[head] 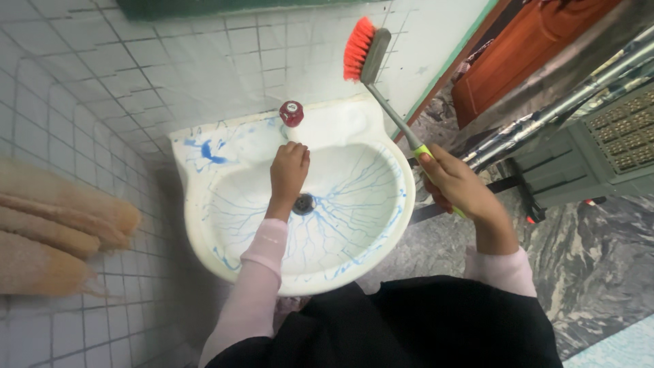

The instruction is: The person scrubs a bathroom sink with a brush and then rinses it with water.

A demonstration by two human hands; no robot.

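Observation:
A white wash basin (204,204) streaked with blue liquid hangs on the tiled wall, its drain (304,203) in the middle. My left hand (289,169) reaches into the bowl just below the red-capped tap (291,113), fingers curled by the spout. My right hand (453,184) is off the basin's right rim and grips the green and grey handle of a scrubbing brush (368,51). The brush's red bristles point up and left, held above the basin's back edge near the wall.
White tiled wall (136,61) runs behind and left of the basin. A tan fringed cloth (54,232) hangs on the left. To the right are a marbled floor (599,259), metal bars (565,105), a grey grille unit (613,143) and a brown wooden door (531,48).

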